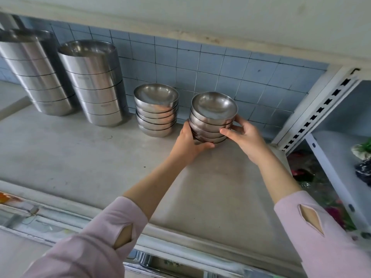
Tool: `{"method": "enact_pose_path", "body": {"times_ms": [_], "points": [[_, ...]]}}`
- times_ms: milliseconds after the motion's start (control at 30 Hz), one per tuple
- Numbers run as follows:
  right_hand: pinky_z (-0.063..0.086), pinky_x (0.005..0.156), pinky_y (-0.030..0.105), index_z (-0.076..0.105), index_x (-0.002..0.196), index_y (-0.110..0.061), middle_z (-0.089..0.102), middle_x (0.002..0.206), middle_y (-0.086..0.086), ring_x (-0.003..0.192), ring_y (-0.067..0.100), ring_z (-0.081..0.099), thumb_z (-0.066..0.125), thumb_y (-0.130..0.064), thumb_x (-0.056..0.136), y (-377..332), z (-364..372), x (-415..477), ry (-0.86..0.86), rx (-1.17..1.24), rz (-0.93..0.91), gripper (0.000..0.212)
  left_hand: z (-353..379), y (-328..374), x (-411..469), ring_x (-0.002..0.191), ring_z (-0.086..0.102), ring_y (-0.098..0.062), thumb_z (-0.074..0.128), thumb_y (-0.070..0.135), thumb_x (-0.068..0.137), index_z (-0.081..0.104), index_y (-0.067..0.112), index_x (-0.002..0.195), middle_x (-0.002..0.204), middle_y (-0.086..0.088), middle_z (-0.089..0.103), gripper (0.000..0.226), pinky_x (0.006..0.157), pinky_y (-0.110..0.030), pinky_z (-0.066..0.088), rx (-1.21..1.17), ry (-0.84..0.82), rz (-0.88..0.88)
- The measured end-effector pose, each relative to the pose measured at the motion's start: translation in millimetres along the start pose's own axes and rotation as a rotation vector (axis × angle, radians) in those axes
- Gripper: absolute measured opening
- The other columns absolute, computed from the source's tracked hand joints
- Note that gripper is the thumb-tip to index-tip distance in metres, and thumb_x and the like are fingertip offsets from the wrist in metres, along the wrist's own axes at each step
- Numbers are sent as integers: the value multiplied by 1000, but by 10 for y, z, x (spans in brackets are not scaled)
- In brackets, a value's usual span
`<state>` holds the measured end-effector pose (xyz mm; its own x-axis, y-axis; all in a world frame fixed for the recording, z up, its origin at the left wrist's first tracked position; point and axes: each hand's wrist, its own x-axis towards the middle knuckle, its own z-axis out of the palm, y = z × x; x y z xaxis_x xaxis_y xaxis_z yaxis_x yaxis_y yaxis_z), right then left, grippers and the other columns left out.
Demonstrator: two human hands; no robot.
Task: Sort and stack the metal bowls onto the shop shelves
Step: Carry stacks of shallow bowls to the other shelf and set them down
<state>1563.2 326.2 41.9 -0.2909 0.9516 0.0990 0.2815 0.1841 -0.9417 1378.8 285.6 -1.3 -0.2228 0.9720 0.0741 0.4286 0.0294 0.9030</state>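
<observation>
A stack of several small metal bowls (pixel 212 113) stands on the grey shelf (pixel 80 157) near the blue tiled wall. My left hand (pixel 189 142) grips the stack's lower left side, thumb curled under the bottom bowl. My right hand (pixel 244 134) holds the right side, fingers wrapped round the middle bowls. Just to the left stands a second stack of small bowls (pixel 156 111), apart from my hands. Further left stand two tall stacks of large steel bowls (pixel 94 83) (pixel 36 71).
A white slotted upright (pixel 321 109) bounds the shelf on the right, with another shelf unit (pixel 337 157) holding coloured goods beyond it. The shelf above (pixel 180 17) hangs low over the bowls. A glass-topped counter (pixel 40 221) lies below the shelf's front edge.
</observation>
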Motion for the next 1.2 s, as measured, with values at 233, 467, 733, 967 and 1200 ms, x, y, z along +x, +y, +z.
{"method": "enact_pose_path", "body": {"times_ms": [233,467,733,967,1200], "points": [[46,106,33,55,135,-32,64,130,-12,121,2,58,85,-41,69,36,-19,-1,0,-65,-1,73,-118,35,84,123,50,-14,89,27,63,34,14,140,132,1,52,96,93,-22,38,-31,-117,-4],[43,88,16,58,130,-26,65,122,-9,112,5,58,87,-30,72,-2,8,-12,38,-199,-26,65,-260,73,142,109,54,-9,88,26,65,42,14,135,116,10,56,84,80,-15,39,17,-188,15],[45,102,29,57,134,-33,64,129,-15,121,7,58,87,-36,71,2,-33,24,28,-227,-26,70,-259,43,139,105,60,-7,89,20,64,49,18,128,113,9,64,75,80,-12,45,-61,-204,4],[40,101,26,55,137,-32,61,133,-13,124,5,53,86,-35,74,-11,-21,-24,49,-224,-25,70,-227,0,159,106,60,-7,90,26,61,47,18,132,116,8,64,83,86,-20,47,-59,-200,-18],[43,103,29,61,130,-29,64,124,-15,119,5,55,84,-35,76,-21,-19,-58,50,-227,-9,59,-224,4,158,109,61,-10,91,26,58,44,16,135,119,6,64,90,93,-27,50,-70,-207,-44]]}}
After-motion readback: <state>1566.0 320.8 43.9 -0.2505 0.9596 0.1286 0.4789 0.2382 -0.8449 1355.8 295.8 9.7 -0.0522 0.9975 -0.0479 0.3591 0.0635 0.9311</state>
